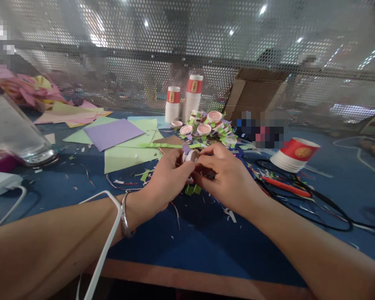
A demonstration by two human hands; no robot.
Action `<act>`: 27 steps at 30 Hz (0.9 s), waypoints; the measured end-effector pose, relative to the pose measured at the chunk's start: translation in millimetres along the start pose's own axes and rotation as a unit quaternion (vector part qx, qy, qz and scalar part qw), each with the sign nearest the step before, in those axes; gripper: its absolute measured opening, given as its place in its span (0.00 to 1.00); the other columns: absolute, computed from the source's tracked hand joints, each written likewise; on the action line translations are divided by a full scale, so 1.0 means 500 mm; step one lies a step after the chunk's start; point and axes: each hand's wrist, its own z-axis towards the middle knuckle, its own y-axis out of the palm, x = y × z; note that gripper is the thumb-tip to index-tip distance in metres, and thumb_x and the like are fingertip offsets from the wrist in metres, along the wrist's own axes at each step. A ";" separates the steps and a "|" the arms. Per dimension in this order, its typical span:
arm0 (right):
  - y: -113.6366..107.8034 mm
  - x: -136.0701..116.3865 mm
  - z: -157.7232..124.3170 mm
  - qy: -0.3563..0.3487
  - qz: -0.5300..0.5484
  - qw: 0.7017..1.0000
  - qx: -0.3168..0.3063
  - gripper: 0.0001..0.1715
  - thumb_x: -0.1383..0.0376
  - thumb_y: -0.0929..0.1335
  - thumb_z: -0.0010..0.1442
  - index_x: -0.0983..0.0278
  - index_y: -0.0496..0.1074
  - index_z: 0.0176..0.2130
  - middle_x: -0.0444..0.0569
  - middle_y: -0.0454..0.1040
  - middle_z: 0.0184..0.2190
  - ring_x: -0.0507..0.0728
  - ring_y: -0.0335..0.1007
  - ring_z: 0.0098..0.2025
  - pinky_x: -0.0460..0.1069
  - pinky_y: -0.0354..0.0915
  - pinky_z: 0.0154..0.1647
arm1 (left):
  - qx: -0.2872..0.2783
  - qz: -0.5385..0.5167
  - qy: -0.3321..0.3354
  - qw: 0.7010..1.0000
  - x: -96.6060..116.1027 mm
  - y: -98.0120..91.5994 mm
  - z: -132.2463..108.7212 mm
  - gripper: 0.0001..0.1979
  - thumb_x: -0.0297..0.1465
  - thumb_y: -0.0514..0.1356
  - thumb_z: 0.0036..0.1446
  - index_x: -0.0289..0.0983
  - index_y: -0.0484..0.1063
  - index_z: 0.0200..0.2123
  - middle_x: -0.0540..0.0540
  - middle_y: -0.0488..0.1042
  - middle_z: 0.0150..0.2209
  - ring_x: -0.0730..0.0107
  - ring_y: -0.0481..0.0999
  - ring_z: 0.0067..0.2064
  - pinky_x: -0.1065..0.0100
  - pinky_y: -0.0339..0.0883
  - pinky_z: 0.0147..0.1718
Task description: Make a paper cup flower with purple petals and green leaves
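My left hand (pixel 167 179) and my right hand (pixel 226 177) meet over the blue table top (pixel 200 237), both closed around a small paper cup (pixel 190 156) held on its side, with a purple paper piece stuck at its rim. Small green paper bits (pixel 192 190) lie just under my hands. Beyond my fingers sits a cluster of several decorated cups with green and purple paper petals (pixel 206 129). A silver bangle (pixel 125 214) circles my left wrist.
Two stacks of red-banded paper cups (pixel 185 100) stand at the back; another stack (pixel 295 155) lies tipped on the right. Green and purple paper sheets (pixel 118 139) spread at left, near a glass jar (pixel 14 129). Black cables and a red pen (pixel 287 187) lie at right. A cardboard box (pixel 256 93) leans on the mesh.
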 end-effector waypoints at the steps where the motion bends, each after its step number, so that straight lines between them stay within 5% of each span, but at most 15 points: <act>1: -0.001 0.000 0.000 -0.006 -0.002 1.000 0.008 0.03 0.70 0.72 0.62 0.66 0.78 0.34 0.54 0.71 0.41 0.56 0.73 0.38 0.51 0.70 0.40 | -0.001 0.001 0.002 1.000 0.004 0.000 -0.002 0.01 0.28 0.60 0.55 0.36 0.70 0.32 0.51 0.69 0.29 0.77 0.68 0.28 0.75 0.62 0.26; 7: -0.015 -0.003 0.000 -0.007 0.000 1.000 0.022 0.03 0.71 0.72 0.62 0.66 0.79 0.37 0.54 0.73 0.41 0.56 0.73 0.38 0.50 0.70 0.39 | -0.022 0.013 -0.024 0.999 0.024 -0.007 -0.004 0.06 0.32 0.62 0.56 0.37 0.70 0.28 0.52 0.70 0.25 0.77 0.70 0.26 0.75 0.61 0.24; 15: -0.034 -0.001 0.002 0.020 0.046 0.999 -0.011 0.04 0.71 0.72 0.64 0.64 0.77 0.35 0.51 0.74 0.40 0.55 0.74 0.38 0.49 0.69 0.38 | -0.062 -0.021 -0.039 0.997 0.023 -0.022 0.016 0.06 0.34 0.63 0.56 0.37 0.72 0.32 0.50 0.74 0.28 0.71 0.77 0.30 0.65 0.78 0.34; 27: -0.040 0.001 0.003 -0.021 -0.008 1.000 -0.022 0.07 0.72 0.69 0.66 0.62 0.74 0.35 0.50 0.76 0.37 0.57 0.72 0.40 0.51 0.66 0.40 | -0.064 -0.029 -0.057 0.996 0.021 -0.027 0.020 0.09 0.36 0.65 0.57 0.38 0.73 0.28 0.49 0.72 0.25 0.68 0.77 0.30 0.64 0.77 0.33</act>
